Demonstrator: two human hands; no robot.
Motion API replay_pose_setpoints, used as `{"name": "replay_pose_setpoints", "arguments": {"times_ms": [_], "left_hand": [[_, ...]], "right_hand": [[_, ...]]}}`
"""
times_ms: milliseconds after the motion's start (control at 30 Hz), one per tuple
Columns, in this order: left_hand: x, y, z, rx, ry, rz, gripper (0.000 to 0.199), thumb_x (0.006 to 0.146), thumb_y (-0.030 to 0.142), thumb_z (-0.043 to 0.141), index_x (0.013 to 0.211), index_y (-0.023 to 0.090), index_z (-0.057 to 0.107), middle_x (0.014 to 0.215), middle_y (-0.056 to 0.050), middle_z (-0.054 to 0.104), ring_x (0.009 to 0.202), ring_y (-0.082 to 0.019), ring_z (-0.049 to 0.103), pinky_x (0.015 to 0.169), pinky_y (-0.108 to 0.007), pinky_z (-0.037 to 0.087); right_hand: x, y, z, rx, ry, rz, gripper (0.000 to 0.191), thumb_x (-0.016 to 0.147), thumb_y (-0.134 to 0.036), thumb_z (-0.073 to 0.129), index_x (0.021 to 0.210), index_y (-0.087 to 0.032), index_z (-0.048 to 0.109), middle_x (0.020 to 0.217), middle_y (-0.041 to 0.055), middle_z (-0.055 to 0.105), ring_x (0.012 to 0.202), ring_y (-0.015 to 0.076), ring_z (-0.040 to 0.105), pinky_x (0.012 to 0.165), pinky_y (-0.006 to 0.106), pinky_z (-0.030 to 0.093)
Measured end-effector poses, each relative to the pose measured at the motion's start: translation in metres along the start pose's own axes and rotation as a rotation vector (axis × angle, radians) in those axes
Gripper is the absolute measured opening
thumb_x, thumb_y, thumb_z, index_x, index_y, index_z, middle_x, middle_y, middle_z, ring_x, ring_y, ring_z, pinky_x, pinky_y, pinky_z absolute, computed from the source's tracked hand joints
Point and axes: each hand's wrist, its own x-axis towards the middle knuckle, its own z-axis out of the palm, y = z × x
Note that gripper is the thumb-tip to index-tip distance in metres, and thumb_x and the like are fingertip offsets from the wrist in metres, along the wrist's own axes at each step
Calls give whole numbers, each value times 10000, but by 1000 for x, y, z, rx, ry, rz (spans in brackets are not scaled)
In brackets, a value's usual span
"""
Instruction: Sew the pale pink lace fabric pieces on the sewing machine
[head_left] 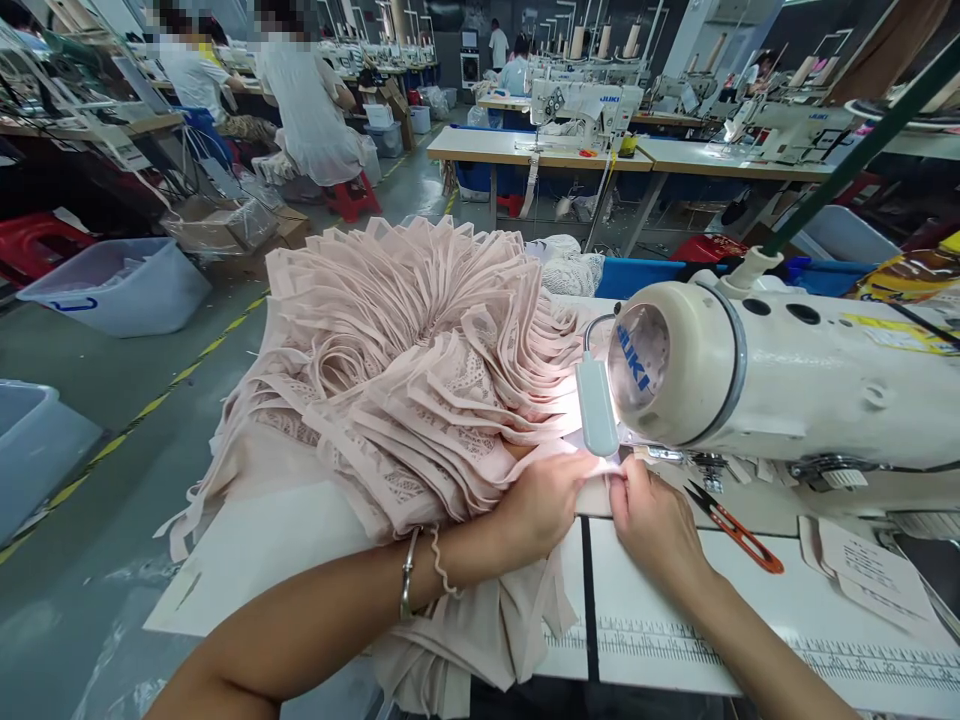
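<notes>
My left hand [551, 500] pinches the edge of a pale pink fabric piece [596, 495] just below the lamp of a white sewing machine [675, 360]. Close beside it, my right hand [652, 505] is closed on the same edge, its thumb and fingers pressed together. A large fanned stack of pink lace-trimmed garment pieces [420, 330] lies left of the machine, partly beneath my left forearm. More pink cloth [480, 640] hangs over the table's front edge. The needle area is mostly hidden behind the machine head and lamp [596, 405].
Orange-handled thread snips [739, 530] lie right of my right hand. Paper tags [870, 570] rest farther right, and a printed ruler [660, 645] runs along the table front. Plastic bins [120, 290] stand on the floor at left. People [307, 100] sit at other machines behind.
</notes>
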Motion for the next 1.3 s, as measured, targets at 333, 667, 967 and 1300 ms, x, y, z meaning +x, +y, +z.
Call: {"name": "replay_pose_setpoints", "arguments": {"times_ms": [333,667,967,1300], "left_hand": [[-18,6,4,635,-170,383,458,960,48,426,1415,11,450,1454,-195,523,1395,-246,460,1190,-405,325],[-16,14,3,805,-126,417,417,979,103,408,1362,-21,516,1397,-245,553,1301,-333,546,1069,-475,421],[-12,6,7,696,-84,455,357,967,77,406,1291,-22,517,1318,-210,593,1275,-263,544,1181,-409,291],[-5,6,4,571,-149,237,182,906,-6,434,879,143,535,884,-69,602,830,-191,592,777,-327,509]], "right_hand": [[-1,-1,-4,73,-58,48,120,875,-213,382,763,-254,377,494,-30,495,425,164,431,472,263,250],[0,3,-6,155,-139,87,142,908,-238,377,771,-254,411,516,-31,513,429,166,460,467,270,270],[-9,30,-23,284,-35,-327,303,973,-253,504,1272,-226,544,1173,93,665,1097,217,612,909,368,515],[-5,9,-11,-186,105,-376,341,946,-67,406,1140,-118,682,953,108,682,856,220,569,763,340,471]]}}
